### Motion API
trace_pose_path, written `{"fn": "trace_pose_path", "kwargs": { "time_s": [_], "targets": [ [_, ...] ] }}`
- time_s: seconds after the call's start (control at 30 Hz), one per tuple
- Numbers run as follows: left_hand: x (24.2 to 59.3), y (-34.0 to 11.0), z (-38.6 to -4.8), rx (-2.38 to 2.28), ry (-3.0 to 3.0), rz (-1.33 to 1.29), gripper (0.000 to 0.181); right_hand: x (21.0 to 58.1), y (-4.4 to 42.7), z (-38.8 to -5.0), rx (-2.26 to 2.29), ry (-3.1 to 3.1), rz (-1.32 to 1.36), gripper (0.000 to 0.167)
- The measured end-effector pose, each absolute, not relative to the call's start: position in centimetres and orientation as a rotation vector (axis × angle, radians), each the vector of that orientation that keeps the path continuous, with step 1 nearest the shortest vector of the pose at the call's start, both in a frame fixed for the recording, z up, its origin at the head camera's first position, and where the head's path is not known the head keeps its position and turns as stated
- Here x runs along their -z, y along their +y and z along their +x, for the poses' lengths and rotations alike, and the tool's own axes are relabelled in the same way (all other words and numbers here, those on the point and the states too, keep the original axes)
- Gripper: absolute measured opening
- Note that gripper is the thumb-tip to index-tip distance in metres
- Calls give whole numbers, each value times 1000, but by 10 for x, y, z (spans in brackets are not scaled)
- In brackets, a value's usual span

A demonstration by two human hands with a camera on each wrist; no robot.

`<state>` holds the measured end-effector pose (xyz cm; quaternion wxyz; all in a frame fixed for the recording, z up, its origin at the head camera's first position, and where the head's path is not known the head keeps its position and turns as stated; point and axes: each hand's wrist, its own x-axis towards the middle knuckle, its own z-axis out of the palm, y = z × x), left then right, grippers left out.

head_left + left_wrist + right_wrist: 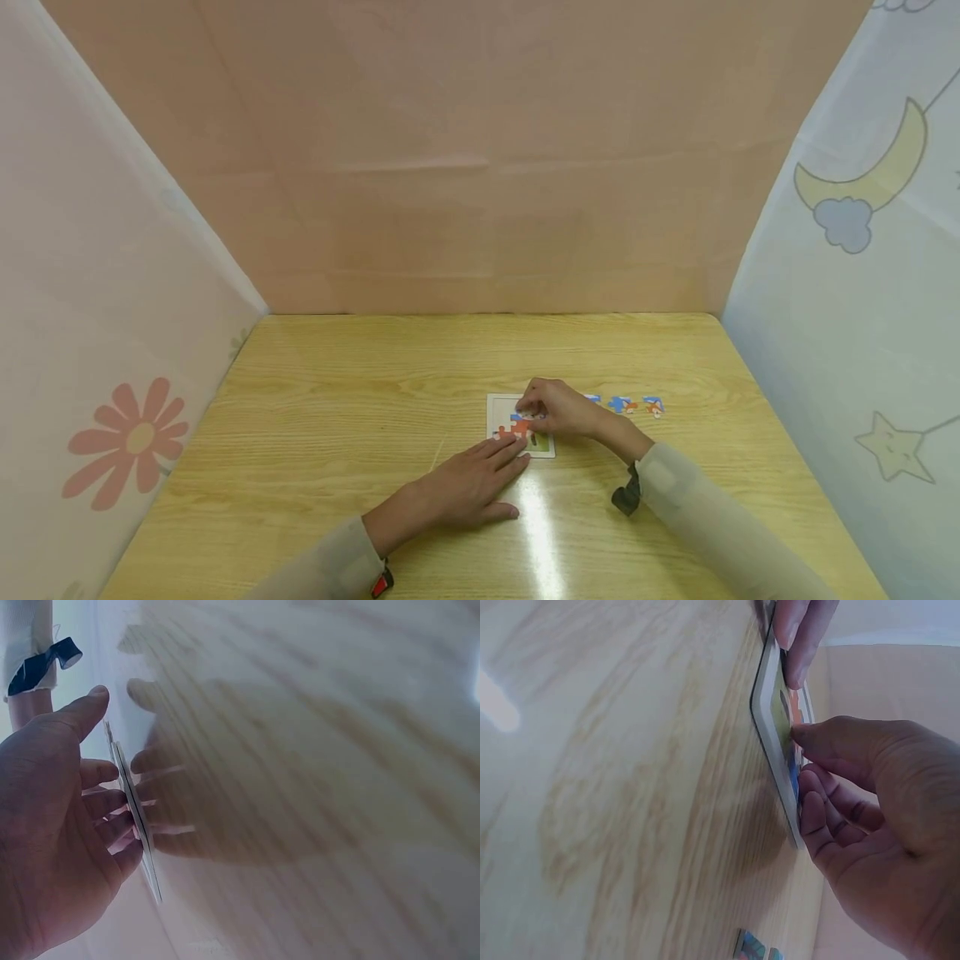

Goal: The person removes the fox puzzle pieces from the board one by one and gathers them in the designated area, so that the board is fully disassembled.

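A square puzzle board (498, 406) with a pale rim lies on the table, partly filled with red, blue and green pieces. Its rim (765, 712) shows edge-on in the right wrist view. My left hand (476, 485) rests with extended fingers on the board's lower left part; in the left wrist view the left hand (64, 817) has its fingers at the board's edge (135, 802). My right hand (562, 408) pinches a puzzle piece over the board's right side, thumb and curled fingers on it. The right hand (885, 795) covers most of that piece.
Several loose puzzle pieces (618, 404) lie in a row right of the board; two pieces (750, 945) show at the bottom of the right wrist view. The wooden table (337, 375) meets a plain back panel (487, 208) and patterned side panels.
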<state>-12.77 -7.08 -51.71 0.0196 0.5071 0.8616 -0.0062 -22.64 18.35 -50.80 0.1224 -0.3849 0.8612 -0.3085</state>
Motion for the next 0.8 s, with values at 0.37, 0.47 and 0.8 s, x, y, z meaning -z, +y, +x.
{"fn": "trace_pose_path", "kwargs": {
  "time_s": [0.37, 0.47, 0.8],
  "targets": [
    [519, -71, -127, 9, 2669, 1587, 77, 509, 183, -228, 910, 2490, -1058, 26],
    [520, -71, -127, 3, 2664, 1590, 77, 509, 182, -228, 911, 2492, -1047, 26],
    [517, -70, -129, 26, 2654, 1584, 77, 510, 181, -227, 910, 2549, -1046, 25]
  ]
}}
